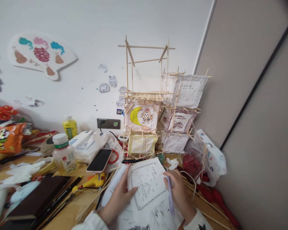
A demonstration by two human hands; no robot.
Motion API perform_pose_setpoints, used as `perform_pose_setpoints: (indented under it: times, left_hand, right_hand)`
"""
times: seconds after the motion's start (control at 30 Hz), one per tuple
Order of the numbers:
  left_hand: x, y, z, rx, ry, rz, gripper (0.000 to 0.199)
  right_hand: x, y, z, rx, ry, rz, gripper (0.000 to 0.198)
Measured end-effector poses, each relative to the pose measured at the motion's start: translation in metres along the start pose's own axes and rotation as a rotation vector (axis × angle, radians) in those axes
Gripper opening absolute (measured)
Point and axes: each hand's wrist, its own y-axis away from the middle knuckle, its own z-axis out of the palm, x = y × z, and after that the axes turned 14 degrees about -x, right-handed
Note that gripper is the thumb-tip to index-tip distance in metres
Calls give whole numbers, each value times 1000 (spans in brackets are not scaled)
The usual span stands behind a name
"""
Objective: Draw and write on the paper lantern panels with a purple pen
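A white sheet of paper (pixel 144 182) with a bordered line drawing and some handwriting is tilted up in front of me. My left hand (pixel 120 195) grips its left edge, the thumb lying over the front. At the right edge, my right hand (pixel 180 190) is closed around a light purple pen (pixel 170 195), whose lower end points down toward me. The right fingertips touch the paper's edge. Beneath lie more drawn sheets (pixel 127 218). Behind the paper rises a wooden-stick frame (pixel 147 95) hung with drawn panels, among them a yellow moon panel (pixel 142 118).
To the left lie a phone (pixel 99 160), a yellow glue gun (pixel 91 182), a white-capped bottle (pixel 64 156), a yellow drink bottle (pixel 70 127) and a dark brown box (pixel 39 196). On the right are a plastic bag (pixel 210 156) and loose sticks (pixel 213 209).
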Motion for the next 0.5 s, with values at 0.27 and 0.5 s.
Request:
perform_pose_setpoints:
  times: [0.27,0.5]
  left_hand:
    - [-3,0,7,-159,433,-20,106]
    - [-13,12,12,-73,-116,-47,70]
  right_hand:
    - [-16,31,-29,-227,-313,246,13]
    - [17,81,-25,-17,-249,388,23]
